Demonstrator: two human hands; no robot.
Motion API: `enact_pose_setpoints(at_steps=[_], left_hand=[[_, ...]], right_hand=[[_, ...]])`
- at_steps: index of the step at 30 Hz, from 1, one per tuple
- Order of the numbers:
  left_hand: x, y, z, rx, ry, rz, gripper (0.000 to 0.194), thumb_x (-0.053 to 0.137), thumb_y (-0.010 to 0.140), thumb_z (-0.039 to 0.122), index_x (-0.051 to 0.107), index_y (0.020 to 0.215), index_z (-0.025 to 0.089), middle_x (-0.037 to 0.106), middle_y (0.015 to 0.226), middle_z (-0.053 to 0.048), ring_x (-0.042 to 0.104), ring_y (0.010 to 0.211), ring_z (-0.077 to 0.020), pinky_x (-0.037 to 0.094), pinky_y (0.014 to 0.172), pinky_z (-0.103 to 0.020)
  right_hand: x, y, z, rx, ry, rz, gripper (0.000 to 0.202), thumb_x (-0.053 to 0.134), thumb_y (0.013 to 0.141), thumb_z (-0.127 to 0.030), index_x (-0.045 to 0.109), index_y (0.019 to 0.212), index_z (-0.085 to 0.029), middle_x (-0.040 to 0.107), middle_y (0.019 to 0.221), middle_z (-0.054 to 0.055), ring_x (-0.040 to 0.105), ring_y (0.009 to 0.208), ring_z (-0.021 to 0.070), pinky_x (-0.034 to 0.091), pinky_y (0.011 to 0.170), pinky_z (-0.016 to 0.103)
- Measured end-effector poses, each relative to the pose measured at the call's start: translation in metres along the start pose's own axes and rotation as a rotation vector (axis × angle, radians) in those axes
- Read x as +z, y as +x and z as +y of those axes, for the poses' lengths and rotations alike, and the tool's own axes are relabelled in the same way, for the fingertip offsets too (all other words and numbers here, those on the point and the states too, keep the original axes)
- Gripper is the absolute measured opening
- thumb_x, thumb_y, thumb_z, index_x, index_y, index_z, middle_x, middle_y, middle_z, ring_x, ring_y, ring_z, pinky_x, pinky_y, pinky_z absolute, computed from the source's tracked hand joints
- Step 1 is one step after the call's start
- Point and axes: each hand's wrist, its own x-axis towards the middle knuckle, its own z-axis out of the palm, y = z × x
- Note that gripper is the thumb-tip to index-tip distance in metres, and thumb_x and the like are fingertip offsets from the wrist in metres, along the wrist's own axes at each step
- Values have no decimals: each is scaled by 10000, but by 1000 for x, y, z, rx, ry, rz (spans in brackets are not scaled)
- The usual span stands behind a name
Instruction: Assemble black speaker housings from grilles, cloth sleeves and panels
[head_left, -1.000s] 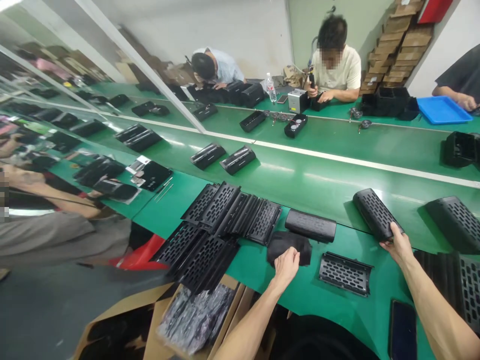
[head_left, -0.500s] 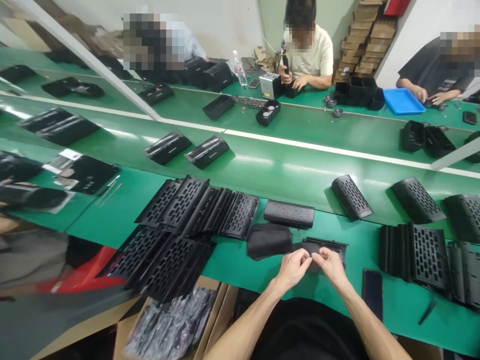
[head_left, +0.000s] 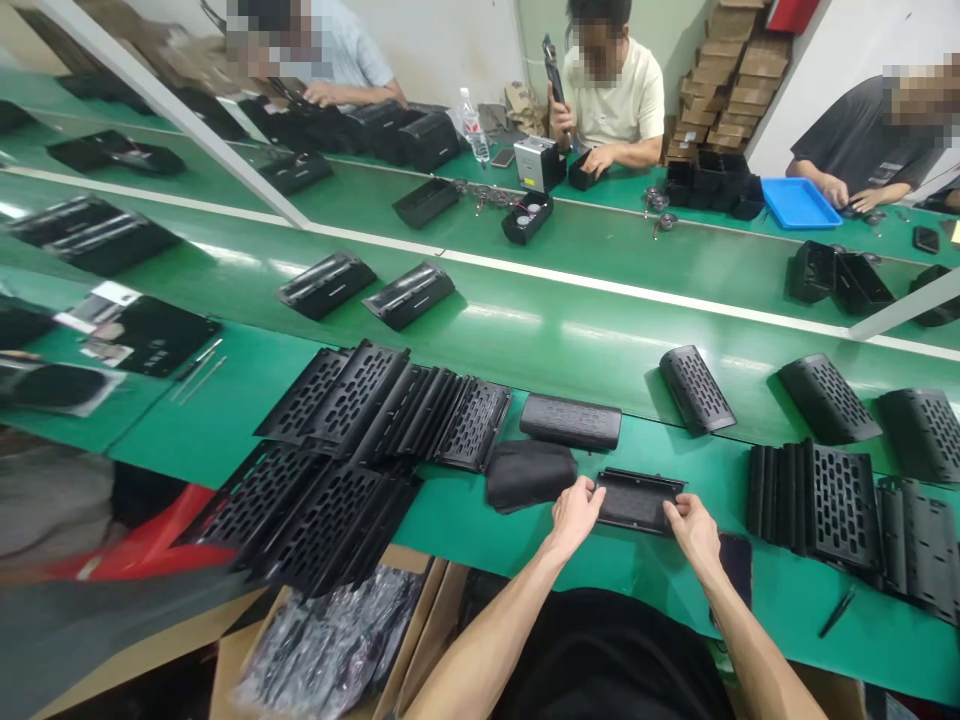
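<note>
Counter (head_left: 450, 520), smooth green surface, bearing at left a broad spread of black slotted panels (head_left: 360, 400), rigid, curved, overlapping, and nearer the middle a soft, matt black fabric pile (head_left: 529, 475), roughly rectangular with rounded corners. One black trough-shaped panel (head_left: 639, 500), ridged along its far edge, slots only faintly visible, lying on the counter just right of the fabric, hollow side up, long axis running left to right before the person. Left hand (head_left: 576, 512) and right hand (head_left: 694, 530), fingers narrowly bunched, touching opposite ends; gripping or merely pressing, cannot tell.
</note>
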Motion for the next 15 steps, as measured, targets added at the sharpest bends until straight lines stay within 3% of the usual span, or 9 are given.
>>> enact_pose_setpoints(at_steps=[7,12,15], left_hand=[[0,1,-11,7,-243,-10,105,665,853,304,640,877,204,670,723,6,659,761,-178,467,732,-282],[-11,-10,-27,-2,-538,-104,298,676,810,467,580,902,200,556,642,63,505,484,-104,405,493,-238],[-16,-15,-33,1,-683,-146,402,711,757,537,555,913,202,525,649,80,436,421,-68,368,428,-218]], right_hand=[[1,0,6,13,230,11,404,620,717,-549,659,963,-231,743,805,55,710,809,297,507,747,386],[1,-9,1,-7,472,-66,489,672,640,-642,655,891,-223,722,751,44,677,704,255,511,647,345],[1,-14,-6,-4,575,-119,484,724,611,-635,650,855,-223,700,710,30,628,612,221,465,553,315]])
